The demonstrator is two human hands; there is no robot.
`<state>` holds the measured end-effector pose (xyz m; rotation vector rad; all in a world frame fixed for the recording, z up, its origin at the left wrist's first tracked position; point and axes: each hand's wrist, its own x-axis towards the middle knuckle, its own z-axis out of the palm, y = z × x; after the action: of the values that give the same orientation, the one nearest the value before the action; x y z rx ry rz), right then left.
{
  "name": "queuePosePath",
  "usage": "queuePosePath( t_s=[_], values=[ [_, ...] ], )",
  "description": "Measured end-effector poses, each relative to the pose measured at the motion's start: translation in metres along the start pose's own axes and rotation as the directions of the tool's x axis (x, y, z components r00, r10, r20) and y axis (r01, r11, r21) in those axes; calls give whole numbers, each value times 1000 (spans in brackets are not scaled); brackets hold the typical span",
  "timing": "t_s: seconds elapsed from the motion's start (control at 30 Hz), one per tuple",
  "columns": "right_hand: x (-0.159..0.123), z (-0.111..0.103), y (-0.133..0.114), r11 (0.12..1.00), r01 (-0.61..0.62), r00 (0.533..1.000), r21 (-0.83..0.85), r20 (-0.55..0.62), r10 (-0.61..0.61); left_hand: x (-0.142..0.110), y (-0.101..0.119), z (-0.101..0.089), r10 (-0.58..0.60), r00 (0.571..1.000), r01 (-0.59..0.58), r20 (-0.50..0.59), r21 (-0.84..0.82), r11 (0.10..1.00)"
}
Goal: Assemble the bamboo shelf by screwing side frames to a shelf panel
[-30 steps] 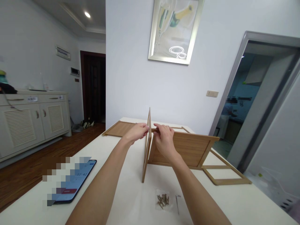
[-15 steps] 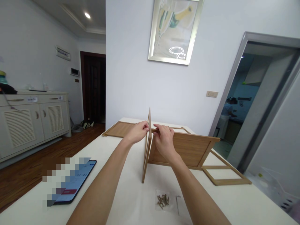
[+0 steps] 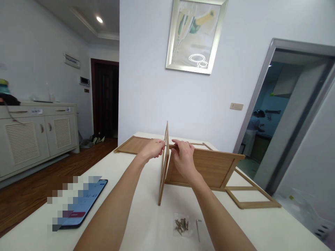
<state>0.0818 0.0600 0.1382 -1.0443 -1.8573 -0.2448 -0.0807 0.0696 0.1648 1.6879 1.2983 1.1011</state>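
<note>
A thin wooden frame (image 3: 162,177) stands upright on edge on the white table (image 3: 146,223). A wood-grain panel (image 3: 211,167) leans against it at a right angle on the right. My left hand (image 3: 153,149) pinches the upright frame near its top from the left. My right hand (image 3: 183,157) grips the top corner of the panel where it meets the frame, fingers curled.
A small bag of screws (image 3: 181,224) and a hex key (image 3: 198,228) lie near the front edge. A phone (image 3: 83,204) rests at the left. Another flat panel (image 3: 132,144) lies at the far left, an open frame (image 3: 251,197) at the right. A person stands in the doorway (image 3: 255,127).
Both hands stay at the joint between frame and panel. The view has shifted down very slightly; nothing else has moved.
</note>
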Motion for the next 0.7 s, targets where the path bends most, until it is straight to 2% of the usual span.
queuePosePath(
  t_s=[0.07, 0.23, 0.53, 0.7],
  values=[
    [0, 0, -1, 1000, 1, 1000, -1, -2, -1, 0, 0, 1, 3, 1000, -3, 4, 10, 1000],
    [0, 0, -2, 1000, 11, 1000, -28, -2, -11, 2, -2, 4, 20, 999, -16, 40, -85, 996],
    [0, 3, -1, 998, 22, 1000, -58, 0, -22, -1, 1, 7, 82, 996, -79, 19, -92, 993],
    [0, 2, -1, 1000, 1, 1000, -19, -4, -1, 2, -4, 6, 106, 994, -105, 4, -81, 991]
  ],
)
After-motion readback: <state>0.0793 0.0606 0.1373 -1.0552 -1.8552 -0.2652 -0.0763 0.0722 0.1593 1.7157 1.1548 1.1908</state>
